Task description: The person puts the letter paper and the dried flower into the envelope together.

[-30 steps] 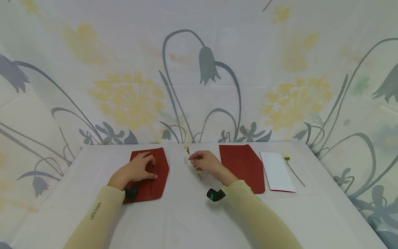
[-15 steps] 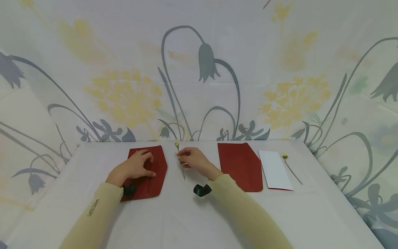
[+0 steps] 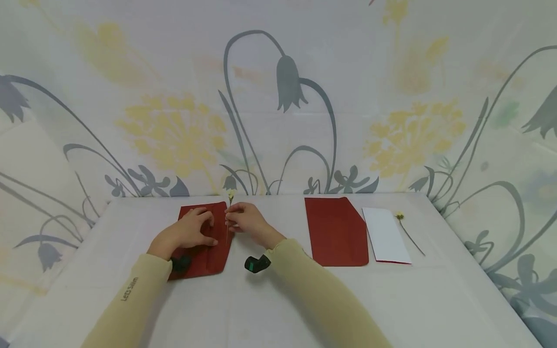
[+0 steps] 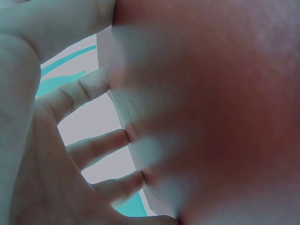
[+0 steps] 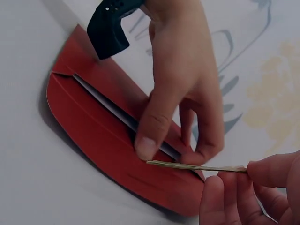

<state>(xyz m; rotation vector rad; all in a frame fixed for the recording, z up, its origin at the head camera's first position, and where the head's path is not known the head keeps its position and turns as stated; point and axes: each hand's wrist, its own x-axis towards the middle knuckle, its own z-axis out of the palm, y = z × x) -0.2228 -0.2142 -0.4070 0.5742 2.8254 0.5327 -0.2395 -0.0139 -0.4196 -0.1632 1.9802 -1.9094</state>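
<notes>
My left hand [image 3: 190, 233] rests on a red envelope [image 3: 223, 256] with its flap side up, at the left of the table. In the left wrist view its fairly straight fingertips touch the red envelope [image 4: 229, 122]. In the right wrist view, a white strip [image 5: 104, 101] shows in the envelope's slit, with the left thumb on the flap side. My right hand [image 3: 249, 221] pinches the thin stem of a small dried yellow flower [image 3: 231, 195]. The flower stands nearly upright over the envelope's right edge. Its stem end [image 5: 157, 163] overlaps the left thumb's tip in the right wrist view.
Another red envelope [image 3: 335, 232] lies to the right. Beside it are a folded white card [image 3: 386, 237] with a red edge and a second dried flower [image 3: 410, 235]. A flower-printed cloth [image 3: 370, 72] hangs behind the white table.
My right hand has carried the dried flower leftward, from between the envelopes to the left envelope's right edge. My left hand has stayed on that envelope.
</notes>
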